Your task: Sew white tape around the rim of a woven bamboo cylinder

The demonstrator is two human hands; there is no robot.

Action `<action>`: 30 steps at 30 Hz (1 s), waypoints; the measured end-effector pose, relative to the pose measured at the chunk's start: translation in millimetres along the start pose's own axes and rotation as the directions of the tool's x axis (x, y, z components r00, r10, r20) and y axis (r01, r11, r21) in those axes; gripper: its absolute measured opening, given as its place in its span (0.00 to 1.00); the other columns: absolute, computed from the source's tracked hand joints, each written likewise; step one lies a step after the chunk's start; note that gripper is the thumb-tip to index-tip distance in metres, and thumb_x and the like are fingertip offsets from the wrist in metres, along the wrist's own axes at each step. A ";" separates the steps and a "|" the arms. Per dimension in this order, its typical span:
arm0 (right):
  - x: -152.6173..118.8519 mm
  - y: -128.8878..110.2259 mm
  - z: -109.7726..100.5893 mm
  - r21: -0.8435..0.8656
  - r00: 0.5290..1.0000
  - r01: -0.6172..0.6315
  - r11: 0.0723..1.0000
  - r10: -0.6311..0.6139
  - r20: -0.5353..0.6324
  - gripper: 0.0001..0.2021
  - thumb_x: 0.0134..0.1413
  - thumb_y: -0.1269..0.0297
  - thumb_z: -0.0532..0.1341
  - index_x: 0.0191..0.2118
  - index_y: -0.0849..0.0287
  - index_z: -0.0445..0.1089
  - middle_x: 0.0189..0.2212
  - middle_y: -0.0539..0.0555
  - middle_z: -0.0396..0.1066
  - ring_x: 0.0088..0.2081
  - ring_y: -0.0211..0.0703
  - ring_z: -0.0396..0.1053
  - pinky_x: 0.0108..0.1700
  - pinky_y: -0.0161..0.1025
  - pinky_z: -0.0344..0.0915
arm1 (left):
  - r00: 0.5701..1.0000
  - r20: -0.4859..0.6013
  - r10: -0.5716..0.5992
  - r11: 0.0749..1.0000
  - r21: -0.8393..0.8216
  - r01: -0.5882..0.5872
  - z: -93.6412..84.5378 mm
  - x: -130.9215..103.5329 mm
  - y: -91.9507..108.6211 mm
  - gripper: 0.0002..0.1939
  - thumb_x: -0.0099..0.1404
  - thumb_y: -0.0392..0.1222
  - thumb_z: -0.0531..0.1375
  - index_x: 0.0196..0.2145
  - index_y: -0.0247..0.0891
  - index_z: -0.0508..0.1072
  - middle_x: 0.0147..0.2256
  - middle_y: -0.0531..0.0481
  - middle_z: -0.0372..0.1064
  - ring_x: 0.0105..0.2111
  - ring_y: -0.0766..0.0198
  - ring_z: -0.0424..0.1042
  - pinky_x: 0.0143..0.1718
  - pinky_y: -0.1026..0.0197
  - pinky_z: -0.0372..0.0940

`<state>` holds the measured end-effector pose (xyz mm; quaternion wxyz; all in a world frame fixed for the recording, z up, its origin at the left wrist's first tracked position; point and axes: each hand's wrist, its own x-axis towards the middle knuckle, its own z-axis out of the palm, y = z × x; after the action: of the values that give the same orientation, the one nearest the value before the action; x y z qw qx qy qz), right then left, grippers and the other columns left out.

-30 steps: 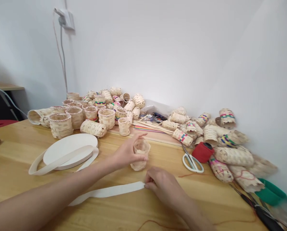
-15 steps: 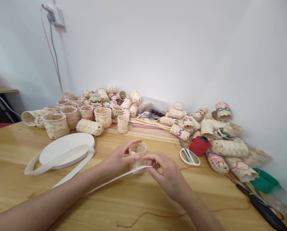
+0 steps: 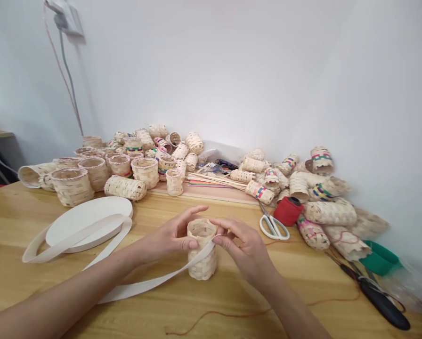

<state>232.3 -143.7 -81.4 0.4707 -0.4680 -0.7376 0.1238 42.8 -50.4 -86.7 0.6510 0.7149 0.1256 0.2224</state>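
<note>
A small woven basket (image 3: 202, 264) stands upright in front of me, its open rim facing up. My left hand (image 3: 181, 235) grips its left side, the thumb on the near side and the fingers behind. A white ribbon (image 3: 150, 284) crosses the front of the basket and rises to its right rim. There my right hand (image 3: 234, 240) pinches the ribbon's end between thumb and index finger. The other part of the ribbon runs left under my left forearm towards a flat white roll (image 3: 87, 221) on the table.
Many woven baskets (image 3: 73, 187) line the wall at left and right. White-handled scissors (image 3: 274, 227), a red thread spool (image 3: 288, 211), a green container (image 3: 379, 258) and a black-handled tool (image 3: 384, 301) lie at right. Red thread (image 3: 225, 314) trails across the wooden table (image 3: 143, 320).
The basket shows more fully and looks lower, nearer me. The ribbon's end has gone from in front of the basket up to its right rim. The view has shifted slightly.
</note>
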 end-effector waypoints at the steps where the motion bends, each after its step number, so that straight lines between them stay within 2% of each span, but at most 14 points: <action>1: 0.3 -0.4 -0.4 -0.014 1.000 0.022 1.000 -0.022 0.003 0.12 0.59 0.66 0.58 0.48 0.54 0.70 0.31 0.50 0.70 0.35 0.39 0.67 0.39 0.36 0.63 | 1.000 0.011 -0.002 1.000 0.011 0.002 0.2 -0.5 0.8 0.41 0.55 0.54 0.64 0.60 0.47 0.50 0.55 0.45 0.59 0.51 0.55 0.62 0.49 0.53 0.57; 5: 1.4 -4.2 -5.0 -0.058 0.996 0.066 0.996 -0.063 0.058 0.06 0.58 0.65 0.60 0.40 0.54 0.73 0.31 0.50 0.69 0.36 0.39 0.66 0.38 0.36 0.61 | 0.996 0.085 -0.008 0.999 0.041 0.004 0.4 -1.6 3.1 0.42 0.56 0.56 0.63 0.61 0.46 0.47 0.54 0.44 0.60 0.51 0.54 0.62 0.48 0.53 0.57; 7: 2.2 -6.8 -10.2 -0.084 0.994 0.077 0.993 -0.070 0.084 0.04 0.58 0.66 0.60 0.34 0.56 0.73 0.30 0.50 0.67 0.36 0.40 0.66 0.38 0.36 0.61 | 0.996 0.088 0.021 0.995 0.094 -0.030 0.0 -2.2 5.4 0.40 0.59 0.55 0.60 0.62 0.46 0.45 0.54 0.44 0.60 0.53 0.54 0.60 0.50 0.53 0.57; 8: 2.6 -7.9 -13.5 -0.099 0.994 0.078 0.992 -0.070 0.082 0.05 0.58 0.67 0.60 0.33 0.56 0.73 0.31 0.50 0.66 0.36 0.40 0.66 0.38 0.36 0.61 | 0.998 0.053 0.044 0.987 0.153 -0.052 -0.3 -2.6 7.3 0.37 0.61 0.55 0.58 0.61 0.45 0.46 0.55 0.43 0.59 0.53 0.54 0.60 0.50 0.53 0.56; 10: 3.7 -9.0 -20.7 -0.132 0.996 0.077 0.988 -0.071 0.049 0.04 0.58 0.68 0.60 0.32 0.57 0.72 0.33 0.51 0.66 0.38 0.41 0.65 0.40 0.37 0.61 | 0.991 -0.090 0.101 0.941 0.331 -0.066 -0.1 -4.1 12.8 0.27 0.65 0.54 0.53 0.57 0.42 0.54 0.53 0.43 0.61 0.51 0.56 0.61 0.49 0.54 0.57; 12: 4.8 -9.1 -27.2 -0.166 0.996 0.083 0.983 -0.084 0.002 0.04 0.57 0.69 0.60 0.33 0.56 0.71 0.37 0.52 0.67 0.42 0.43 0.65 0.43 0.39 0.60 | 0.959 -0.237 0.159 0.857 0.514 -0.015 2.3 -6.1 19.5 0.19 0.66 0.54 0.50 0.48 0.38 0.62 0.44 0.44 0.66 0.44 0.57 0.65 0.44 0.55 0.59; 13: 5.2 -8.9 -29.6 -0.184 0.996 0.090 0.979 -0.094 -0.011 0.03 0.58 0.69 0.60 0.33 0.56 0.70 0.38 0.53 0.68 0.42 0.43 0.64 0.44 0.40 0.60 | 0.946 -0.273 0.177 0.811 0.585 0.017 4.8 -7.2 22.7 0.18 0.66 0.54 0.50 0.42 0.37 0.64 0.39 0.46 0.67 0.40 0.58 0.66 0.41 0.56 0.60; 16: 5.5 -9.6 -32.7 -0.240 0.995 0.097 0.966 -0.099 0.002 0.03 0.58 0.69 0.59 0.34 0.56 0.69 0.33 0.51 0.71 0.38 0.43 0.64 0.41 0.39 0.59 | 0.948 -0.254 0.192 0.699 0.713 0.049 16.5 -10.1 27.2 0.17 0.63 0.55 0.54 0.35 0.37 0.66 0.33 0.50 0.68 0.34 0.59 0.67 0.36 0.59 0.60; 20: 4.4 -14.7 -29.5 -0.300 0.994 0.113 0.947 -0.106 0.037 0.04 0.58 0.68 0.60 0.32 0.56 0.70 0.27 0.49 0.69 0.35 0.43 0.62 0.37 0.39 0.56 | 0.944 -0.258 0.206 0.632 0.771 0.073 32.2 -11.0 20.6 0.16 0.59 0.52 0.61 0.39 0.39 0.68 0.37 0.51 0.69 0.37 0.59 0.67 0.39 0.59 0.59; 23: 4.0 -18.3 -26.5 -0.299 0.985 0.171 0.939 -0.159 0.063 0.04 0.59 0.68 0.59 0.32 0.57 0.69 0.28 0.50 0.68 0.36 0.43 0.62 0.41 0.40 0.56 | 0.939 -0.282 0.199 0.633 0.768 0.097 36.9 -8.7 15.1 0.12 0.57 0.49 0.63 0.34 0.38 0.69 0.30 0.54 0.67 0.31 0.63 0.66 0.33 0.62 0.57; 25: 4.0 -18.9 -25.2 -0.290 0.980 0.199 0.936 -0.180 0.091 0.04 0.59 0.68 0.59 0.33 0.57 0.68 0.29 0.50 0.68 0.36 0.42 0.63 0.45 0.42 0.55 | 0.940 -0.278 0.195 0.665 0.742 0.082 36.8 -6.5 14.3 0.10 0.58 0.46 0.62 0.28 0.37 0.69 0.26 0.55 0.64 0.28 0.65 0.64 0.30 0.64 0.56; 30: 3.4 -15.3 -25.5 -0.313 0.977 0.198 0.929 -0.161 0.140 0.03 0.60 0.67 0.59 0.33 0.56 0.67 0.28 0.48 0.69 0.35 0.41 0.64 0.52 0.47 0.51 | 0.929 -0.270 0.252 0.777 0.629 -0.028 32.6 -4.8 19.7 0.08 0.59 0.39 0.57 0.24 0.36 0.65 0.27 0.54 0.66 0.30 0.66 0.65 0.32 0.65 0.58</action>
<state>243.8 -155.7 -56.4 0.3544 -0.4620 -0.8129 -0.0168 52.1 -83.5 -69.8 0.3320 0.8456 0.2468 0.3375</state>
